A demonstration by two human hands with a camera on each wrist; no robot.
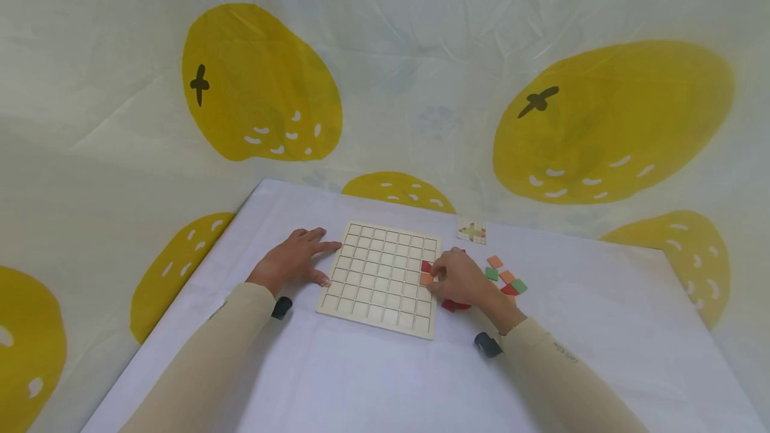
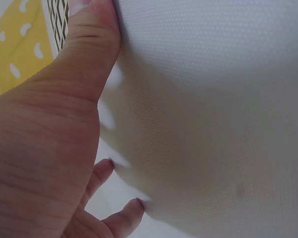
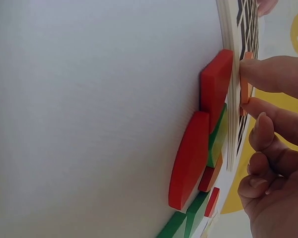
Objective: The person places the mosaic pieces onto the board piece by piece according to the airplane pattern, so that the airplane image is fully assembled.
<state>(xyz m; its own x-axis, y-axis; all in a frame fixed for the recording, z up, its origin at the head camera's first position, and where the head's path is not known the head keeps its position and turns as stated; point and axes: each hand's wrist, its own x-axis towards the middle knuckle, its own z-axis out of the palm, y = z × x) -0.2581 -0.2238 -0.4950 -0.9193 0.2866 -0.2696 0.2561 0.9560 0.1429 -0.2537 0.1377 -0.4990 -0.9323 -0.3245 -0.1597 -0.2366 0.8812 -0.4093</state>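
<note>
A square wooden board (image 1: 380,277) marked with a grid of squares lies on the table. Along its right edge sit a red tile (image 1: 426,266) and, just below it, an orange tile (image 1: 426,279). The thumb and forefinger of my right hand (image 1: 460,279) pinch the orange tile at the board's surface; the right wrist view shows this orange tile (image 3: 245,84) edge-on between the fingertips. At the board's left edge, my left hand (image 1: 293,260) rests with fingers spread, thumb and forefinger at the rim. In the left wrist view, two fingertips of the left hand (image 2: 84,119) touch the white cloth.
Loose orange, green and red tiles, such as a green tile (image 1: 491,274), lie right of the board. Red pieces (image 3: 189,161) lie close to its right edge, partly beneath my right hand. Behind them is a small pattern card (image 1: 472,230). A white cloth (image 1: 373,379) covers the table.
</note>
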